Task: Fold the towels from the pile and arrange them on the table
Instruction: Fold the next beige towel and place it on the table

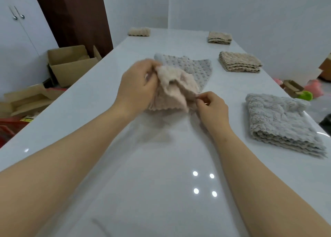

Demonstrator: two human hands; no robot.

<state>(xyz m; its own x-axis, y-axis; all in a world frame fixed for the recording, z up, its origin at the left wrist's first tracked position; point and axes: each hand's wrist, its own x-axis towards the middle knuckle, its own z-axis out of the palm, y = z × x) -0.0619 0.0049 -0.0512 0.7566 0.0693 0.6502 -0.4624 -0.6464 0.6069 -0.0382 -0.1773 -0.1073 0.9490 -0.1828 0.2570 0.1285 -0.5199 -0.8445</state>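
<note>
Two hands work one pale pink towel [176, 88] above the middle of a glossy white worktop [161, 183]: the left hand [138, 82] grips its bunched top, and the right hand [211, 106] pinches a lower edge. One loose grey towel [193, 66] lies just behind. Four folded stacks line the worktop: far-left beige stack [138, 31], far-right beige stack [220, 38], nearer beige stack [239, 62], grey stack [283, 124]. Open cardboard boxes [71, 64] crowd the floor at left, beside white walls.
</note>
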